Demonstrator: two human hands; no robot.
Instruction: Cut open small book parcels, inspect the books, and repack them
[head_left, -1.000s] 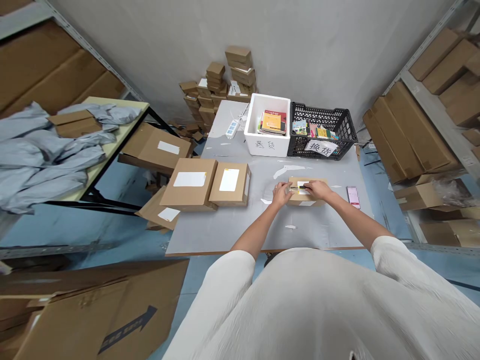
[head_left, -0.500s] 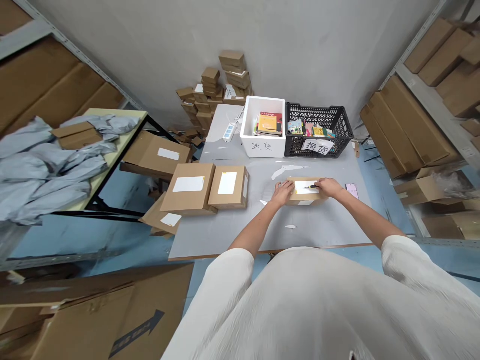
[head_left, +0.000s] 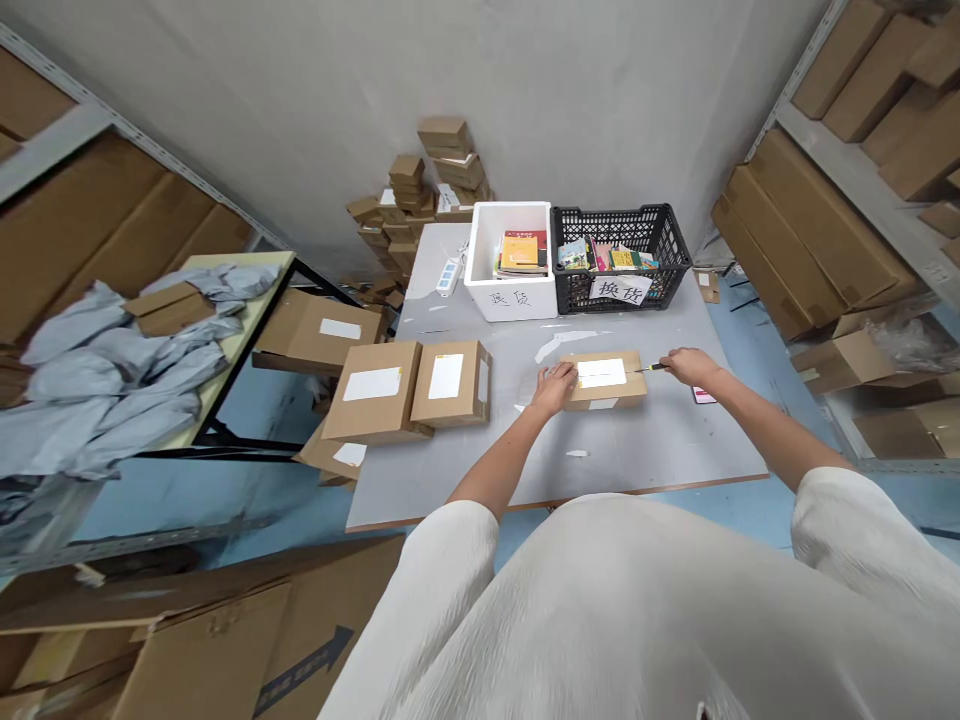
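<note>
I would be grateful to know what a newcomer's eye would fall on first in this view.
Probably the white bin and black basket, both holding books, side by side at the table's far edge. Nearer, the left grip touches the left end of a small labelled box, while the right grip holds a slim tool at its right end. Grey parcels heap the table at far left.

Top (head_left: 600, 610) is off-wht, lightly creased, w/ loose short slvs (head_left: 454, 545).

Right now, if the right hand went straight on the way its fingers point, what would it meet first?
Probably the labelled box by the left hand, though depth is hard to judge.
</note>
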